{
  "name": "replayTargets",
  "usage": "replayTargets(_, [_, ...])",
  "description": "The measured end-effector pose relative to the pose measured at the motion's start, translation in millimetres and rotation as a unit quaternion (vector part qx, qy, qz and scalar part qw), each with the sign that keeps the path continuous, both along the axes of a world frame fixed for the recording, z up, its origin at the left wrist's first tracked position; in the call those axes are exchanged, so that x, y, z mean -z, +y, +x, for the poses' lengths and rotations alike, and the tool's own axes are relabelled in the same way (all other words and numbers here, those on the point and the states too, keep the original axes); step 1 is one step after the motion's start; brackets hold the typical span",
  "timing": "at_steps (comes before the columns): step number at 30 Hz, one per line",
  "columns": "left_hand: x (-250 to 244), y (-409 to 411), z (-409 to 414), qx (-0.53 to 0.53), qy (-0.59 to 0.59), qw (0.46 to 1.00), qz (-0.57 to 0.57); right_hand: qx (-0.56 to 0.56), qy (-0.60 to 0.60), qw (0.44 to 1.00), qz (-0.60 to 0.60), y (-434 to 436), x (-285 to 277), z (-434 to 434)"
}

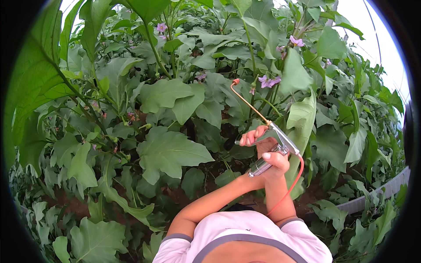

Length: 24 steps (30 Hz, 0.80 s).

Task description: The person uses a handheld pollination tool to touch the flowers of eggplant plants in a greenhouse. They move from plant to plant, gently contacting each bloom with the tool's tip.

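Observation:
A metal spray gun (281, 136) with a thin copper-coloured wand and a red nozzle tip (235, 81) points up and left among the leaves. My right hand (276, 161) is closed round its shiny handle (260, 167), the thumb uppermost. Curled fingers show by the trigger lever; whose hand they belong to is unclear. My left forearm (220, 194) reaches the same spot, its wrist crossing beside the right one, and the left hand is largely hidden there. A red hose (297, 180) runs from the gun down past my right forearm. The nozzle is beside purple flowers (269, 81).
Dense eggplant plants with broad leaves (174, 151) surround me, some very close at the upper left. Dark rounded fruit (229, 143) hangs behind the hands. A grey ridged strip (378, 192) curves through the plants at the right, with brown soil (74, 205) between stems.

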<state>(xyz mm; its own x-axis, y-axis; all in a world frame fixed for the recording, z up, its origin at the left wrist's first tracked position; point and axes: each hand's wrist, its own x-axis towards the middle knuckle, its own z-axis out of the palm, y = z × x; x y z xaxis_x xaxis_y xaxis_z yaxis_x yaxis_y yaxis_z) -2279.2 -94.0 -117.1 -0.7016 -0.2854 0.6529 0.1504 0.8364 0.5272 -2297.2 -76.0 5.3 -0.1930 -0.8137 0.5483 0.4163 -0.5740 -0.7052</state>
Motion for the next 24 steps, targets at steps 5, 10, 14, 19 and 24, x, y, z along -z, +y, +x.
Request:
replayTargets(5, [7.3,-32.9,47.6,0.090,-0.151,0.974,0.143,0.017,0.027,0.999,0.032,-27.1,17.8,-0.8])
replayTargets(10, [-45.0,-116.1,104.0,-0.080,-0.004,0.972,0.222,-0.008,0.023,1.000,-0.005,-56.7,26.5,-16.7])
replayTargets(14, [-125.0,-173.6,109.4,-0.121,0.247,0.900,0.338,-0.003,0.072,0.994,-0.080,-86.0,13.5,-20.2])
replayTargets(19, [-208.3,-283.9,101.3,-0.285,0.454,0.814,0.223,0.047,0.155,0.978,-0.131,-97.2,-14.3,-21.6])
replayTargets(24, [-212.3,-364.9,81.4,-0.519,0.227,0.770,0.293,0.078,0.164,0.969,-0.168,-100.6,-24.1,-24.0])
